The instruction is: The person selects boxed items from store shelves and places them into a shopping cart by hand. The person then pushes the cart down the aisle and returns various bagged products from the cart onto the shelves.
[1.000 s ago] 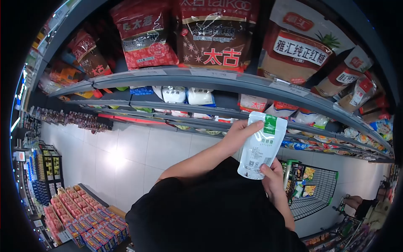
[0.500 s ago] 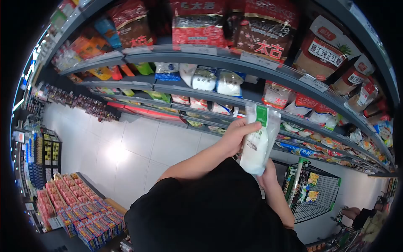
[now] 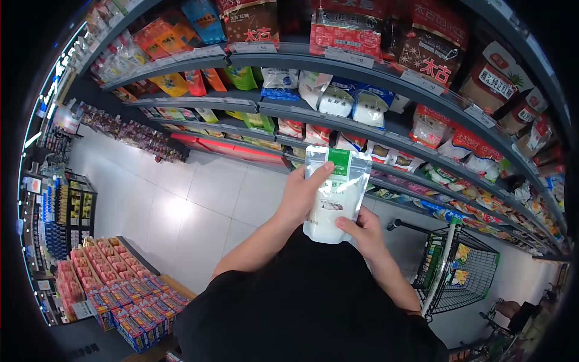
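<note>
A white pouch with a green label (image 3: 330, 208) is held upright in front of my chest, its printed front with a small picture facing me. My left hand (image 3: 303, 192) grips its upper left side, thumb across the green label. At the lower right, my right hand (image 3: 365, 232) holds the pouch with the thumb on its front; the other fingers are partly hidden behind it. Beyond the pouch are shelves (image 3: 350, 119) with bagged goods, among them white bags with blue trim (image 3: 336, 101) and red and brown bags (image 3: 425, 54) on the upper shelf.
To the right stands a wire shopping cart (image 3: 464, 271) with a green-ended handle and some packages. Stacked pink and blue boxes (image 3: 129, 301) are at the lower left. Another person's leg (image 3: 506, 309) shows at the far right. Tiled floor (image 3: 205, 202) runs along the shelves.
The pouch has been turned from its back to its front and moved left with both hands. The view has shifted, so the shelves and cart appear farther right.
</note>
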A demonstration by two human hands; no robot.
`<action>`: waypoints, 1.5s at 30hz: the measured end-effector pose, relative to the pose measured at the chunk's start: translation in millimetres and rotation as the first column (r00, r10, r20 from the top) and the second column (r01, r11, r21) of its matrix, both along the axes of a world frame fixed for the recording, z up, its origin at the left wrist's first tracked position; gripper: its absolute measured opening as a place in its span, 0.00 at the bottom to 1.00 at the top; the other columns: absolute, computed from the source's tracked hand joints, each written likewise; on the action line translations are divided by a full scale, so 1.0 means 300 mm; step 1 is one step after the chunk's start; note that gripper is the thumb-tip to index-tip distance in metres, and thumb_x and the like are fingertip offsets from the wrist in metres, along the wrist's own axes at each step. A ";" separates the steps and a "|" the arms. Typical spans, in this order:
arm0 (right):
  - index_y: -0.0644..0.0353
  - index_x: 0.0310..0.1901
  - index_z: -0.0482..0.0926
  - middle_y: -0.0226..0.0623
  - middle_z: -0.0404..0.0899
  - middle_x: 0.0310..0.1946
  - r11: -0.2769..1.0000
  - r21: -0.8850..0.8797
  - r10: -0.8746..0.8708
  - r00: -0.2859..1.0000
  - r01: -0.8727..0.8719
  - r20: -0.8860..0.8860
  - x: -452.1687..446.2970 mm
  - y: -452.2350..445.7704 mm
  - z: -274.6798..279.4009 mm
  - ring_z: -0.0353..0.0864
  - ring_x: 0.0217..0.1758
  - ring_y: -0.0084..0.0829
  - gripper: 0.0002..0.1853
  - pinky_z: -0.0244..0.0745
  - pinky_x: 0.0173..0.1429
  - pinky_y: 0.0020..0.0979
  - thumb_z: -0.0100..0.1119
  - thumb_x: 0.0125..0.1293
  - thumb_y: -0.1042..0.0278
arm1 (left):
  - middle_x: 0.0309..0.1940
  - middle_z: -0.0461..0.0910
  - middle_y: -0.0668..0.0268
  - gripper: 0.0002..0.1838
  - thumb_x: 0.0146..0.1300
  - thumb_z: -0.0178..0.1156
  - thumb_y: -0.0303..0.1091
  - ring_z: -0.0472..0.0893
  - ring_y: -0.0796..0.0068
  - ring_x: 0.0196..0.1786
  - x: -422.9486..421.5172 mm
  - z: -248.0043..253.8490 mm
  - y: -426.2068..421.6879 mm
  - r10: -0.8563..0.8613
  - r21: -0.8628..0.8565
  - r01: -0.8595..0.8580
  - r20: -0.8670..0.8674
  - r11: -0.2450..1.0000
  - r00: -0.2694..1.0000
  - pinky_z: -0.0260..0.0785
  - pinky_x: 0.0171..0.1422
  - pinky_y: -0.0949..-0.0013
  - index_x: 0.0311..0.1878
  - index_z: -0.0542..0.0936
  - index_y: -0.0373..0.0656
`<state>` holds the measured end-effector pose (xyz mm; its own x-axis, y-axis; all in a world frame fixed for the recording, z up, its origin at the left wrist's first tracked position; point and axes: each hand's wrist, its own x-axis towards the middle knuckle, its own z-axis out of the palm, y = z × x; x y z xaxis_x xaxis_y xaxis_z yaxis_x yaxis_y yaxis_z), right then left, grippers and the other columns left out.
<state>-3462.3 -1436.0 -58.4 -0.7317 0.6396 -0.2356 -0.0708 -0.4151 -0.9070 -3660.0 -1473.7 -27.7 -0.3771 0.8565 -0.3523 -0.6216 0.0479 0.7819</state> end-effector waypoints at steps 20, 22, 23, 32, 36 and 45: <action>0.66 0.65 0.80 0.35 0.87 0.55 0.993 0.052 -0.109 0.993 0.106 0.044 -0.670 0.089 -0.069 0.85 0.55 0.23 0.23 0.81 0.61 0.30 0.72 0.75 0.65 | 0.45 0.89 0.61 0.22 0.78 0.66 0.46 0.88 0.75 0.43 -0.689 -0.109 0.195 -0.158 -0.026 0.157 -0.042 0.987 0.987 0.80 0.47 0.70 0.56 0.84 0.33; 0.67 0.66 0.80 0.35 0.87 0.55 0.986 0.049 -0.164 0.984 0.160 0.075 -0.680 0.089 -0.082 0.86 0.54 0.22 0.23 0.81 0.60 0.30 0.71 0.75 0.65 | 0.45 0.89 0.61 0.22 0.78 0.66 0.47 0.88 0.74 0.44 -0.701 -0.107 0.211 -0.150 -0.065 0.147 -0.041 0.987 0.988 0.80 0.48 0.69 0.56 0.84 0.33; 0.67 0.65 0.80 0.35 0.87 0.55 0.986 0.042 -0.164 0.985 0.162 0.051 -0.685 0.090 -0.093 0.86 0.54 0.22 0.23 0.81 0.60 0.29 0.71 0.75 0.65 | 0.46 0.89 0.60 0.23 0.79 0.66 0.47 0.88 0.74 0.45 -0.704 -0.115 0.219 -0.165 -0.064 0.162 -0.047 0.985 0.985 0.81 0.49 0.69 0.57 0.84 0.32; 0.69 0.63 0.81 0.35 0.88 0.52 0.956 0.021 -0.292 0.956 0.292 0.026 -0.570 0.057 -0.109 0.87 0.52 0.22 0.22 0.82 0.58 0.29 0.71 0.75 0.65 | 0.48 0.88 0.59 0.22 0.78 0.67 0.45 0.88 0.74 0.46 -0.573 -0.115 0.271 -0.300 -0.084 0.295 -0.054 0.952 0.952 0.80 0.50 0.69 0.58 0.82 0.33; 0.68 0.63 0.80 0.36 0.88 0.53 0.902 0.038 -0.431 0.901 0.429 0.046 -0.457 0.095 -0.116 0.87 0.53 0.24 0.21 0.82 0.60 0.30 0.71 0.74 0.66 | 0.48 0.89 0.59 0.20 0.74 0.71 0.40 0.87 0.77 0.46 -0.518 -0.180 0.321 -0.536 -0.055 0.543 -0.270 0.838 0.800 0.79 0.51 0.71 0.59 0.82 0.34; 0.69 0.59 0.82 0.42 0.90 0.51 0.650 0.657 -0.662 0.709 0.382 0.242 -0.079 0.799 -0.120 0.88 0.54 0.30 0.22 0.81 0.61 0.37 0.73 0.72 0.62 | 0.40 0.92 0.58 0.17 0.66 0.76 0.33 0.87 0.79 0.40 -0.151 -0.205 0.864 -0.286 0.000 0.493 -0.815 0.870 0.504 0.79 0.44 0.72 0.51 0.86 0.31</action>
